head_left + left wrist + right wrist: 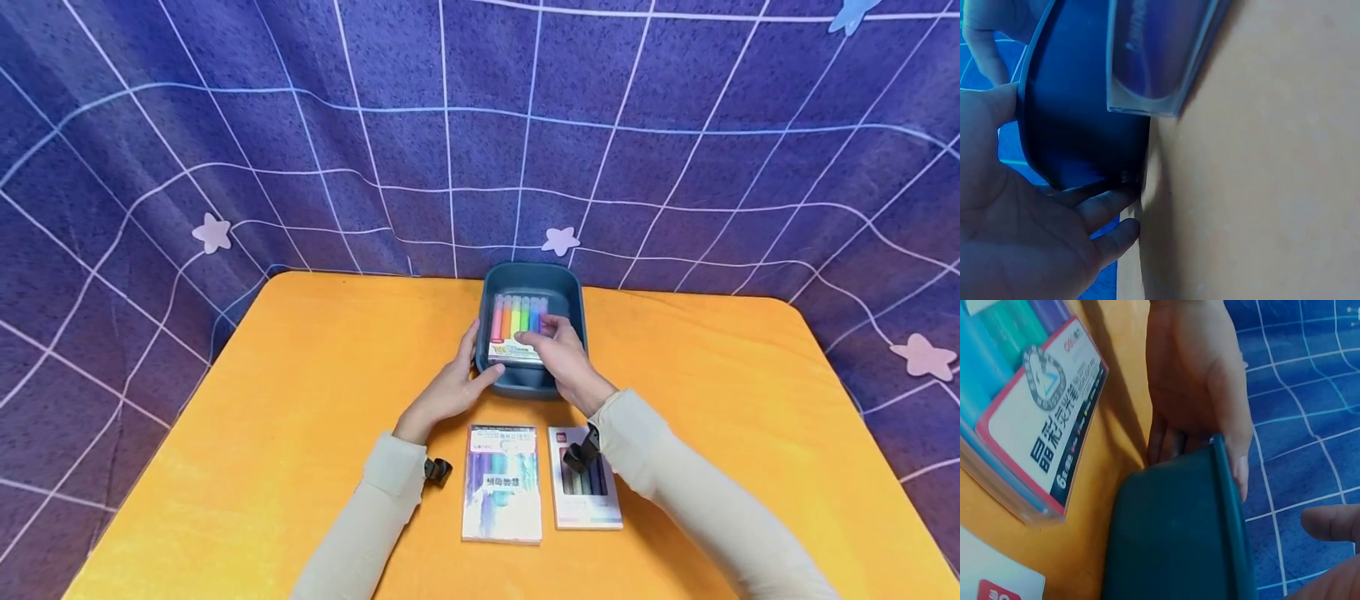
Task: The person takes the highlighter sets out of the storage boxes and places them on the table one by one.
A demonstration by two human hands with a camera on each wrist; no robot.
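A dark blue-green tray [528, 387] lies near the table's far edge. My left hand [450, 383] holds its left side, thumb at the rim; in the left wrist view the left hand [1029, 219] has fingertips under the tray [1079, 125]. Inside the tray in the head view is a clear pack of highlighters [516, 321] in several colours, with a white label. My right hand [562, 354] pinches the pack at its right side, thumb over the label. In the right wrist view a highlighter pack [1041, 412] appears beside the tray [1172, 531], with the right hand [1335, 556] at the corner.
Nearer me on the orange table [322, 383] lie a shiny purple-and-white pack [501, 483] and a white box [588, 510] with dark pens in its window, partly behind the right wrist camera. A blue gridded cloth [480, 150] hangs behind the table.
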